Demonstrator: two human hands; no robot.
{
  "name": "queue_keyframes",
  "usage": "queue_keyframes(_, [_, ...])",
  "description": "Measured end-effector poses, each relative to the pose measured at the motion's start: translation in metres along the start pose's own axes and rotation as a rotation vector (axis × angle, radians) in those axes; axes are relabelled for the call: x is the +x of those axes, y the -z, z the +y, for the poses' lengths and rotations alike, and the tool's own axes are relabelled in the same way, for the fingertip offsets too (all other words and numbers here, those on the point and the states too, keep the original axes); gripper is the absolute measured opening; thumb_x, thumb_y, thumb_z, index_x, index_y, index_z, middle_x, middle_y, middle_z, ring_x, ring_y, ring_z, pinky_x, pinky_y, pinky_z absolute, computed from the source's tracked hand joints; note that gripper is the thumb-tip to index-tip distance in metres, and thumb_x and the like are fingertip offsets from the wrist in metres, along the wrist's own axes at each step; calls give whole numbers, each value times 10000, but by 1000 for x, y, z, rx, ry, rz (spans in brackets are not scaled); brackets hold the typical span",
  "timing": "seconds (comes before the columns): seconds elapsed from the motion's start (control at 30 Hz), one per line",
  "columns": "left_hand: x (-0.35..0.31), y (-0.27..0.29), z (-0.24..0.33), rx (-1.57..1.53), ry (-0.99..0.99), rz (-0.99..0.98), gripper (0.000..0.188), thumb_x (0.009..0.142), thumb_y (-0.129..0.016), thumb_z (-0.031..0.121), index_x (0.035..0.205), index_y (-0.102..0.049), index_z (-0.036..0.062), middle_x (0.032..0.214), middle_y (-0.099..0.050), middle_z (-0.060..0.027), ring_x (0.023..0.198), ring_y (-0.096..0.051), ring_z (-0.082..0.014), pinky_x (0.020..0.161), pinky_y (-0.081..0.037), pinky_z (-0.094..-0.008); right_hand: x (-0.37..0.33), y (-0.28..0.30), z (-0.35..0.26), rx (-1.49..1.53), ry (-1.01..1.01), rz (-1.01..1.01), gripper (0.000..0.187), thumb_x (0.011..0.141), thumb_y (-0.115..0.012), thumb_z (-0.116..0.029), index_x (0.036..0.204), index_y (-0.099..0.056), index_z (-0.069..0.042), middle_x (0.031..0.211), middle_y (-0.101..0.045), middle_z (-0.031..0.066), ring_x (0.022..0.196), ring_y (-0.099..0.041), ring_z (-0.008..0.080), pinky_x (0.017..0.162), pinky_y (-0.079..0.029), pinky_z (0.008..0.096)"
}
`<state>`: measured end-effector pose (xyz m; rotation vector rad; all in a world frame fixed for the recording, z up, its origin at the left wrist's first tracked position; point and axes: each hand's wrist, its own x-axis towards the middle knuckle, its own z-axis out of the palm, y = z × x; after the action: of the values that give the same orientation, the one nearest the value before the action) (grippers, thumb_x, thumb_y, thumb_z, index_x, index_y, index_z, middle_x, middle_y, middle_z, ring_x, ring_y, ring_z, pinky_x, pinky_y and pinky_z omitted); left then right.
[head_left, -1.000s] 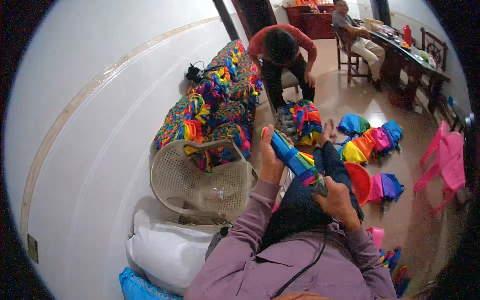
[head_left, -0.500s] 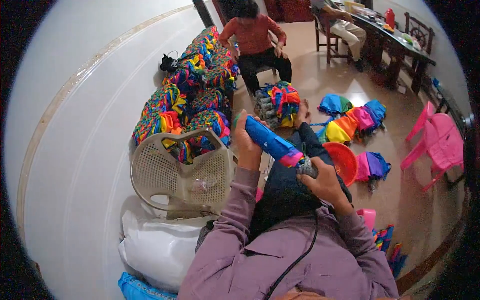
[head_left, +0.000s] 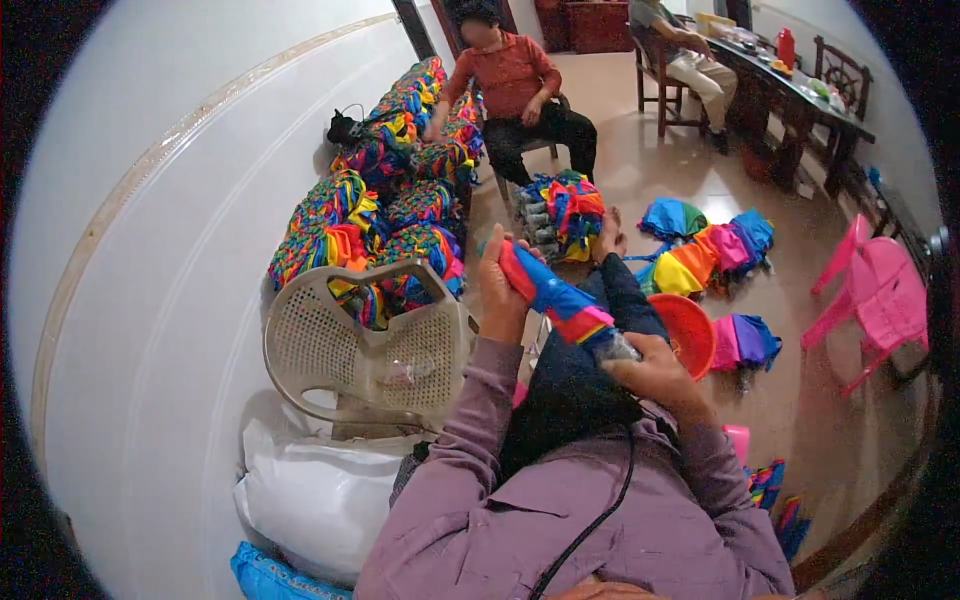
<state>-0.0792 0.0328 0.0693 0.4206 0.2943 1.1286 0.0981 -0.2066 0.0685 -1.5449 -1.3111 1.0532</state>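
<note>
Both of my hands are on a rolled bundle of rainbow-coloured cloth [head_left: 562,297], held slantwise above my lap. It is mostly blue, with red at the upper end and pink and yellow bands lower down. My left hand [head_left: 503,287] is wrapped round its upper left end. My right hand [head_left: 660,375] closes round the lower right end, where a greyish, shiny tip shows beside the fingers. What lies inside the roll is hidden. Just beyond my legs, a red plastic basin [head_left: 688,335] stands on the floor.
A beige plastic chair [head_left: 310,335] and a white sack [head_left: 315,510] are at my left. Behind them, rainbow cloth bundles [head_left: 315,225] are heaped. More colourful cloth [head_left: 690,250] lies on the floor ahead. A pink chair [head_left: 880,290] is at right; a seated person [head_left: 515,85] faces me.
The bundle has turned in my hands, so red now shows at its upper end. My right hand has shifted slightly right. The person opposite has leaned and reached toward the heap.
</note>
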Motion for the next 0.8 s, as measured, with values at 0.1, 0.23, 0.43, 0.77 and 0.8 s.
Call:
queue_keyframes(0.1, [6, 6, 2, 30, -40, -132, 295, 991, -651, 410, 950, -623, 118, 810, -687, -81, 731, -685, -280, 666, -586, -450, 2, 4, 0, 192, -153, -141, 341, 856, -779, -326, 979, -656, -32, 747, -653, 130, 674, -650, 223, 591, -484, 406])
queue_keyframes(0.23, [10, 12, 4, 30, -60, -106, 303, 1009, -622, 407, 937, -629, 113, 801, -687, -78, 718, -687, -277, 662, -590, -436, -1, -6, -7, 48, -18, -15, 350, 859, -774, -325, 974, -654, -18, 731, -639, 110, 671, -629, 191, 603, -491, 387])
queue_keyframes(0.43, [9, 14, 7, 43, -112, -56, 304, 1004, -629, 413, 946, -630, 115, 786, -685, -76, 703, -687, -262, 659, -590, -427, 1, -25, -1, -619, 500, 514, 334, 825, -782, -266, 1000, -634, -22, 807, -680, 190, 747, -696, 344, 676, -533, 410])
queue_keyframes(0.77, [15, 16, 15, 82, -63, -77, 264, 987, -656, 378, 949, -630, 118, 809, -690, -82, 710, -681, -266, 662, -578, -424, 2, -7, 0, -126, 197, 158, 326, 844, -776, -291, 986, -635, -33, 693, -616, 86, 609, -634, 279, 532, -464, 366])
queue_keyframes(0.8, [15, 17, 15, 83, -55, -80, 264, 987, -656, 378, 949, -630, 118, 809, -690, -82, 710, -681, -266, 662, -578, -424, 2, 0, -6, 112, 15, -1, 316, 857, -767, -283, 995, -636, -32, 682, -598, 55, 578, -600, 214, 514, -437, 325])
